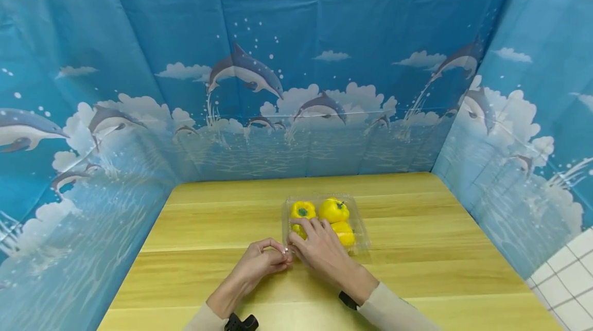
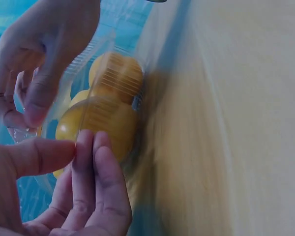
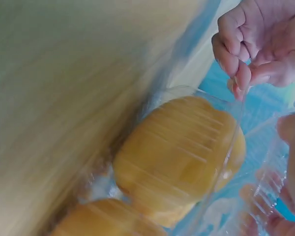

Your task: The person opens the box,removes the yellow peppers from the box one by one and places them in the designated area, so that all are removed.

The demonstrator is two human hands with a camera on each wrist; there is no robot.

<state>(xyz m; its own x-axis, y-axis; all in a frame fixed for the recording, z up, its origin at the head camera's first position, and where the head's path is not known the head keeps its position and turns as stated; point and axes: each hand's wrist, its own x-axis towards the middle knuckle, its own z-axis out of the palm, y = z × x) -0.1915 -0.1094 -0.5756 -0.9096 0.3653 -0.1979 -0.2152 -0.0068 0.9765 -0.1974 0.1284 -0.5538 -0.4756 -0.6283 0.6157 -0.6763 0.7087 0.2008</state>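
Observation:
A clear plastic clamshell box [image 1: 363, 238] sits on the wooden table with several yellow bell peppers [image 1: 333, 211] inside. My left hand [image 1: 264, 260] is at the box's near left corner. In the left wrist view, its thumb and fingertips pinch the thin plastic edge. My right hand [image 1: 324, 248] reaches over the near side of the box and partly hides the peppers. Its thumb [image 3: 291, 129] and fingers lie on either side of clear plastic in the right wrist view, gripping the ribbed lid [image 3: 273, 162]. A pepper [image 3: 182, 147] shows behind the ribbed plastic there.
The light wooden table [image 1: 194, 248] stretches to both sides of the box. A blue curtain [image 1: 278, 22] printed with dolphins hangs behind and beside it. White tiles [image 1: 572, 274] show at the lower right. Dark bands [image 1: 241, 323] are on both wrists.

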